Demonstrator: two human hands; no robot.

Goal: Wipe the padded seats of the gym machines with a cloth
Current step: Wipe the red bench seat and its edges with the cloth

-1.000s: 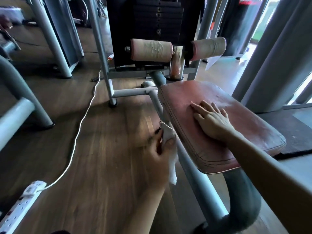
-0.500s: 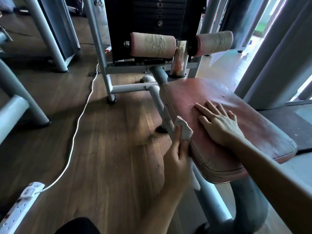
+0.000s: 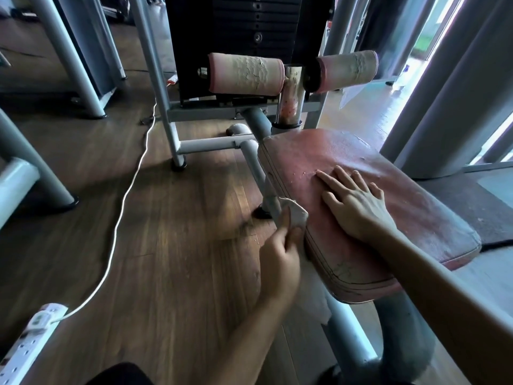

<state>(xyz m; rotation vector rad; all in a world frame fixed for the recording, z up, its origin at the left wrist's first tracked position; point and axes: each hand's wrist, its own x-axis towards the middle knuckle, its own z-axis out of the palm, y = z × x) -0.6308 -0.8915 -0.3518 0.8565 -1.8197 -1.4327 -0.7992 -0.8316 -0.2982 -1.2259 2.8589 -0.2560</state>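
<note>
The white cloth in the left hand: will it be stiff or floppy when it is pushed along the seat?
Probably floppy: the cloth bunches above the left hand and a loose tail hangs below it. Likely light, as the fingers alone hold it. It may drag on the seat, whose cover looks worn and rough.

power strip (image 3: 30, 340): cut by left edge | cloth (image 3: 297, 215): partly behind left hand (image 3: 280, 262)

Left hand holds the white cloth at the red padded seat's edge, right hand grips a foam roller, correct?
No: the head view shows the right hand lying flat on top of the red padded seat. The left hand does hold the white cloth at its edge.
</note>
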